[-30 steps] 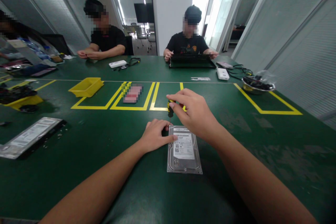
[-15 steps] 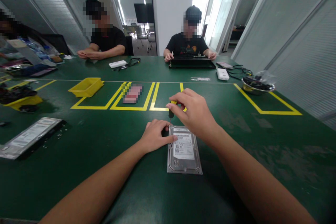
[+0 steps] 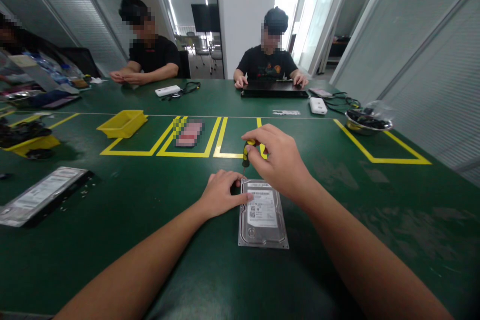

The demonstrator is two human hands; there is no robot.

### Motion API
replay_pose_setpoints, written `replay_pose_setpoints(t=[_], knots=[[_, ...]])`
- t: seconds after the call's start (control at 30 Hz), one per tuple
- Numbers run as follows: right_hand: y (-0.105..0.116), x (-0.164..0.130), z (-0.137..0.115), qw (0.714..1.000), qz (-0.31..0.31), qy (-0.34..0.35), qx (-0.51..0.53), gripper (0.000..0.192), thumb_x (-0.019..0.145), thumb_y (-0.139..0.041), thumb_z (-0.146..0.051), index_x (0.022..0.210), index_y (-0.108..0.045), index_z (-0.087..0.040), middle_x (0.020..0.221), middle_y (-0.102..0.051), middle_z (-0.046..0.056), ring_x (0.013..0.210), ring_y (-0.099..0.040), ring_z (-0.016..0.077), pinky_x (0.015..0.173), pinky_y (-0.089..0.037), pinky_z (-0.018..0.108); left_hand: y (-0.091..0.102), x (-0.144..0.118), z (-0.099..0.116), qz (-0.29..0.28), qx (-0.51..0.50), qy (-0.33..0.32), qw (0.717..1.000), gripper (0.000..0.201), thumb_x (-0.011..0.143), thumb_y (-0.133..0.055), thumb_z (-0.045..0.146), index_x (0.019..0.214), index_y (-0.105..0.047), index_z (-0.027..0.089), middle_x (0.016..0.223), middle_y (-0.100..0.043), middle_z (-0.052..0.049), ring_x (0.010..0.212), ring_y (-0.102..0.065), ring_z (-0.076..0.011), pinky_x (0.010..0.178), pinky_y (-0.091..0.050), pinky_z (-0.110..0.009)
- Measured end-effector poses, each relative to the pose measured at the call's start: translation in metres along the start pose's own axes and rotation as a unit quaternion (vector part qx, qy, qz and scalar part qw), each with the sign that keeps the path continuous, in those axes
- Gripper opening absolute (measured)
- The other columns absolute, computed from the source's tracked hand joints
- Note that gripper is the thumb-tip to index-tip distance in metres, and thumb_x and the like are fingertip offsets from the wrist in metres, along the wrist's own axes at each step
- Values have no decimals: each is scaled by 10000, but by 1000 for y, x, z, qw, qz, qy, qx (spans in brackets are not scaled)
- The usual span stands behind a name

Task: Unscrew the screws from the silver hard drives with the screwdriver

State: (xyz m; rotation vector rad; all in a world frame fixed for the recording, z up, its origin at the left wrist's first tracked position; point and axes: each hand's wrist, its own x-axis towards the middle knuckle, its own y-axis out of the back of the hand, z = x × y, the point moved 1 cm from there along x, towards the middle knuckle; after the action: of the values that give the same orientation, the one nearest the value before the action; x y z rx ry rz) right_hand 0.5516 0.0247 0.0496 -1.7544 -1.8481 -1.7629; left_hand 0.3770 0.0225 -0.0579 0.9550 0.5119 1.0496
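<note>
1. A small screwdriver [image 3: 246, 152] with a yellow-and-black handle is being pinched upright by the fingertips of the right hand [image 3: 279, 162]; the hand is being kept closed around the handle, and the thin shaft is being pointed down from the grip at the far left corner of a hard drive [image 3: 263, 212]

2. The hard drive is being kept flat on the green table [image 3: 150, 240], label side up, directly below and just nearer than the right-hand grip; its far left corner is being steadied by the left hand [image 3: 221, 192], whose fingers are being curled down against that edge, so this hand is closed on the drive rather than lifted off it

3. Whether the tip is being seated in a screw cannot be told, since the corner is being hidden by the fingers

4. As a judgement, the work is being taken as early: the lid is being shown in place on the drive, and no loose screws are being seen beside the grip; the other corners appear untouched

5. Well to the left of the grip another drive [image 3: 41, 195] is being left lying, small parts scattered by it; beyond the grip a yellow bin [image 3: 122, 124] is being kept inside yellow tape lines; two seated people [image 3: 272, 62] are being seen at the far side
</note>
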Motion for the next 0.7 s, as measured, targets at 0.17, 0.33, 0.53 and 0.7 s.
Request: replay_pose_setpoints(t=[0.17, 0.33, 0.53, 0.7], knots=[[1, 1, -1, 1000, -16, 1, 22, 245, 839, -509, -68, 991, -683, -149, 1005, -701, 60, 949, -629, 182, 853, -467, 312, 0, 0, 1, 0, 1, 1, 1000, 438, 790, -651, 629, 994, -630, 241, 933, -633, 1, 909, -512, -243, 769, -308, -364], [-1, 0, -1, 999, -10, 5, 35, 195, 860, -555, -79, 984, -695, -135, 1028, -714, 63, 962, -644, 175, 851, -480, 296, 1, 0, 1, -4, 1, 4, 1000, 440, 794, -648, 631, 990, -630, 237, 930, -632, 2, 905, -512, -239, 762, -304, -357], [-3, 0, 1, 999, 14, -1, 32, 132, 865, -617, -113, 940, -717, -155, 959, -679, 65, 913, -628, 169, 819, -493, 302, -1, 1, -1, 3, 1, -1, 1000, 444, 792, -649, 637, 983, -637, 237, 925, -638, 3, 895, -511, -237, 740, -291, -345], [-3, -1, 2, 999, 8, -3, 43, 276, 877, -548, -76, 1083, -708, -168, 1064, -705, 69, 998, -642, 187, 889, -499, 341, 0, 0, -1, 2, -4, -1, 1000, 443, 792, -656, 630, 1004, -633, 242, 930, -637, 8, 906, -512, -239, 751, -294, -348]])
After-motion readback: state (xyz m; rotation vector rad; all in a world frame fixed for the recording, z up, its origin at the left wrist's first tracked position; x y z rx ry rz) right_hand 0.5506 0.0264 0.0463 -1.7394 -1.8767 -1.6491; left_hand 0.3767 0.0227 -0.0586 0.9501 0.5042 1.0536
